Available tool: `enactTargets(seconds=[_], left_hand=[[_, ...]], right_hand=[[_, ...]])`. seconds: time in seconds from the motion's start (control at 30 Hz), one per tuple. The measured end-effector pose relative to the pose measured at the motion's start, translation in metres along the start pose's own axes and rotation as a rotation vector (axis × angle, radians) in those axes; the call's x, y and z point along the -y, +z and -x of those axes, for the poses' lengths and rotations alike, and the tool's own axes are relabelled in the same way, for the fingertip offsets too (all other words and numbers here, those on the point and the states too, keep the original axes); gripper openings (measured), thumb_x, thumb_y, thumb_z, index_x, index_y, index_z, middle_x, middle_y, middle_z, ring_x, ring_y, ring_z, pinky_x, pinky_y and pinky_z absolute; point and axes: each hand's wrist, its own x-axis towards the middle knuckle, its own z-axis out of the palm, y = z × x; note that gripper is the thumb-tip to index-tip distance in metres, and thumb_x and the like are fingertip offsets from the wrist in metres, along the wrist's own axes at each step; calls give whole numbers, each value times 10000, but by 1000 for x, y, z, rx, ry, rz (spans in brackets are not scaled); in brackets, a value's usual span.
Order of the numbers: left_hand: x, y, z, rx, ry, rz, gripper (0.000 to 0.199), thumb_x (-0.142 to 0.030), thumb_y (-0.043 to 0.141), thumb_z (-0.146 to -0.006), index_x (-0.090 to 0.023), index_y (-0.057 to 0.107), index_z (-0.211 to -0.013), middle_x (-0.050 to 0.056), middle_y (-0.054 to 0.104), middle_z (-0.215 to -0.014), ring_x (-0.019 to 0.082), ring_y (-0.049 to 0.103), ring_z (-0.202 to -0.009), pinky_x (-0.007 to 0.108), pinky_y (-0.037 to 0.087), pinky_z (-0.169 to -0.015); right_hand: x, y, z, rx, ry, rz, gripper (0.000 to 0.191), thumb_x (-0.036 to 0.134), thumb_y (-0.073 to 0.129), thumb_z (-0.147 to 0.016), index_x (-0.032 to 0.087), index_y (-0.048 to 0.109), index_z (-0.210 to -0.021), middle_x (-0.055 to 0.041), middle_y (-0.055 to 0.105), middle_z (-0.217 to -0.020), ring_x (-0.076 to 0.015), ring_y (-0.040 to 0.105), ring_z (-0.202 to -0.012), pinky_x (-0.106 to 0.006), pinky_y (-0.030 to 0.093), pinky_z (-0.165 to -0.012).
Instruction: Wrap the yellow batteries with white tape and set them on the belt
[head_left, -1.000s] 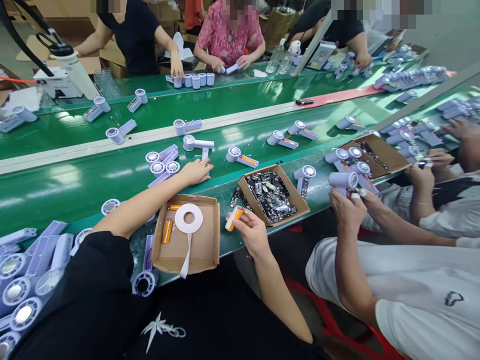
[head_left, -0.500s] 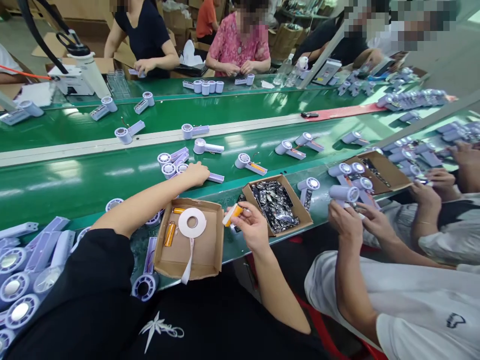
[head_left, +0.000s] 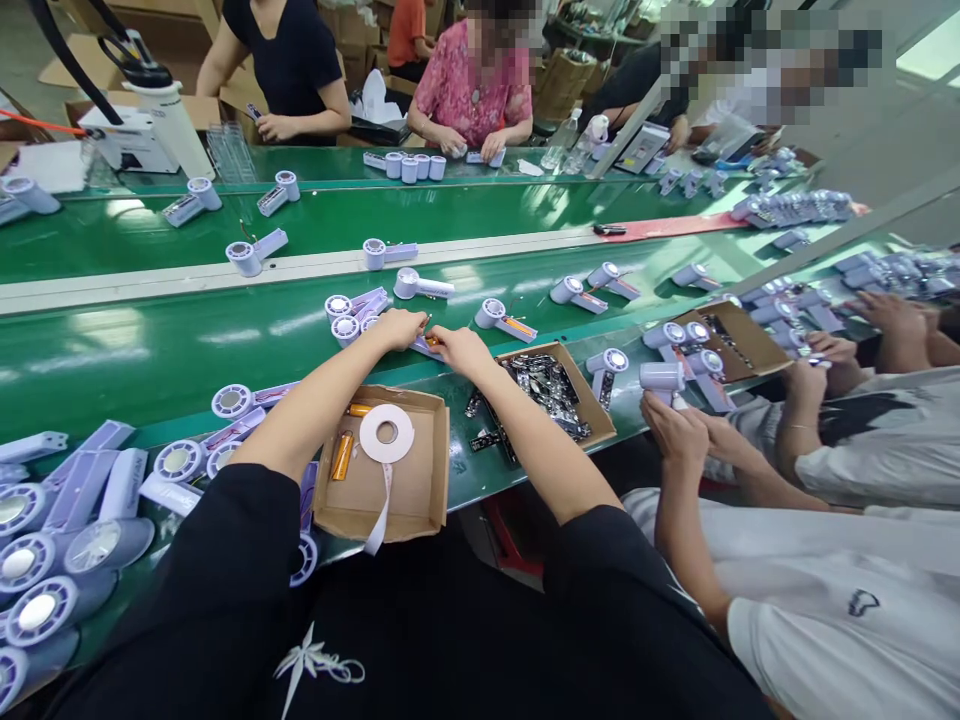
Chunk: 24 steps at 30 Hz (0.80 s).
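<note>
Over the green belt my two hands meet at a light-purple handheld fan (head_left: 421, 347), whose handle shows below the fingers. My left hand (head_left: 403, 328) covers the fan's head; its fingers are pinched, with something small and reddish at their tips that I cannot make out. Between the fingers of my right hand (head_left: 461, 352) is an orange battery (head_left: 432, 341), held at the handle. Just left of my left hand lie more purple fans (head_left: 346, 330). Below my forearms a cardboard tray (head_left: 427, 500) holds a roll of white tape (head_left: 397, 418) and orange batteries (head_left: 343, 456).
A box of dark circuit boards (head_left: 551, 385) stands under my right forearm. Purple fans (head_left: 37, 610) are piled at the left. To the right, a co-worker's hands (head_left: 679, 430) hold a fan. More people sit across the belt (head_left: 187, 345).
My right hand has moved up and left from beside the tray to the fan, bringing the battery. My left hand has shifted slightly right and up.
</note>
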Motion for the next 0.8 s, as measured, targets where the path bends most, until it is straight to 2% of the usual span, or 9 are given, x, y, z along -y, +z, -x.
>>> enactTargets(seconds=[0.13, 0.27, 0.37, 0.47, 0.53, 0.57, 0.67, 0.73, 0.8], left_hand=[[-2, 4, -5, -16, -21, 39, 330, -344, 548, -1018, -258, 723, -1285, 113, 807, -1202, 302, 742, -1116, 357, 533, -925], [-14, 0, -7, -18, -37, 79, 293, -297, 547, -1016, -231, 735, -1231, 135, 803, -1221, 312, 747, -1102, 373, 541, -925], [-15, -12, 7, -49, -12, 104, 361, -287, 580, -1012, -191, 692, -1342, 158, 768, -1342, 308, 711, -1231, 369, 527, -1010], [7, -25, 52, -171, 14, 104, 419, -336, 590, -1027, -179, 646, -1412, 150, 702, -1480, 286, 622, -1390, 358, 462, -1145], [34, -29, 100, -197, 15, 88, 325, -377, 568, -1035, -199, 717, -1263, 125, 761, -1349, 282, 672, -1286, 365, 487, -1096], [47, -29, 125, -169, 11, 79, 288, -397, 567, -1030, -214, 743, -1165, 108, 790, -1245, 277, 706, -1189, 364, 511, -1033], [74, -22, 190, -60, 3, 40, 281, -440, 590, -1004, -245, 753, -1125, 76, 804, -1182, 265, 725, -1119, 347, 526, -966], [75, -17, 215, 5, -63, 0, 362, -495, 582, -1009, -243, 749, -1209, 91, 802, -1240, 282, 724, -1163, 349, 534, -957], [67, -14, 226, 90, -119, -55, 449, -548, 503, -1049, -237, 758, -1247, 117, 808, -1241, 299, 735, -1161, 362, 543, -940]], right_hand=[[10, 7, -1, 43, -21, 88, 473, 424, 525, -1102, 292, 654, -1538, -189, 763, -1377, -367, 729, -1251, -458, 559, -1039], [16, 8, -9, 97, -42, 131, 464, 397, 556, -1082, 242, 704, -1493, -198, 766, -1374, -363, 720, -1275, -447, 556, -1054], [8, 2, -8, 97, -55, 134, 476, 411, 546, -1093, 266, 692, -1523, -174, 771, -1391, -351, 733, -1246, -442, 567, -1035], [-6, -9, -2, 44, -40, 136, 475, 342, 505, -1112, 248, 683, -1543, -180, 756, -1429, -345, 722, -1251, -457, 564, -1045], [-8, -16, 5, -5, -30, 143, 477, 284, 524, -1094, 194, 686, -1533, -208, 722, -1477, -365, 684, -1303, -483, 548, -1075], [-4, -19, 8, -39, -44, 143, 466, 268, 537, -1084, 168, 700, -1509, -218, 710, -1489, -375, 662, -1331, -491, 537, -1090], [31, -23, 12, -92, -204, 60, 403, 310, 560, -1088, 167, 750, -1413, -194, 759, -1396, -353, 677, -1290, -460, 528, -1078], [67, -21, 8, 25, -324, -16, 377, 405, 562, -1101, 185, 783, -1313, -155, 819, -1227, -312, 739, -1130, -410, 550, -994], [101, -17, -2, 174, -367, -5, 372, 461, 596, -1081, 174, 787, -1219, -144, 831, -1125, -301, 761, -1023, -383, 565, -918]])
